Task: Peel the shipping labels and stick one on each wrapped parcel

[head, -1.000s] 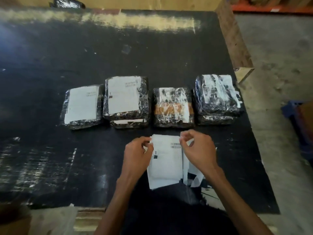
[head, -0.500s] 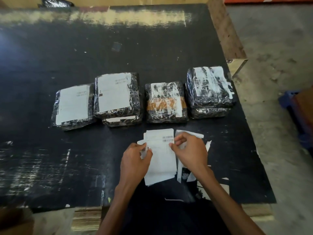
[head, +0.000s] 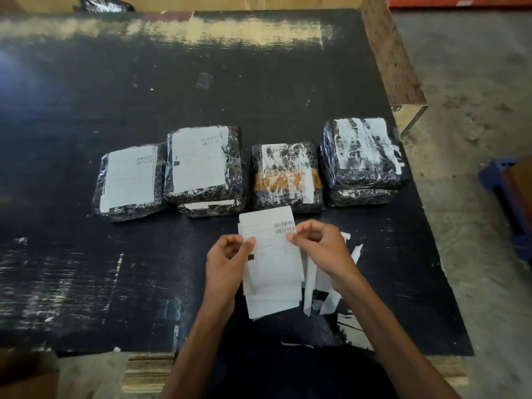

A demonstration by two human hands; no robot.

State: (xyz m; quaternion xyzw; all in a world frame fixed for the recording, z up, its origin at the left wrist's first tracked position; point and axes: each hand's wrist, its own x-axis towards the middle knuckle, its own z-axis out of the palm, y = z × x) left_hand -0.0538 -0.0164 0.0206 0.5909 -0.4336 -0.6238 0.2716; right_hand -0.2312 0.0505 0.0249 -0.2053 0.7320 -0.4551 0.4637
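Several black plastic-wrapped parcels lie in a row on the black table (head: 86, 269). The far-left parcel (head: 129, 181) and the one beside it (head: 204, 165) carry clean white labels. The third parcel (head: 286, 177) and the right parcel (head: 362, 159) show only torn white remnants. My left hand (head: 229, 260) and my right hand (head: 319, 246) pinch the upper sides of a white shipping label (head: 273, 254), held just in front of the third parcel. More label sheets (head: 273, 300) lie under it.
Peeled white backing strips (head: 328, 286) lie to the right of the sheets. The table's right edge drops to a concrete floor (head: 475, 82), with a blue object (head: 506, 197) there. A wooden board (head: 388, 53) runs along the far right.
Both hands have lifted the top label off the stack and shifted it forward, towards the third parcel. The parcels have not moved.
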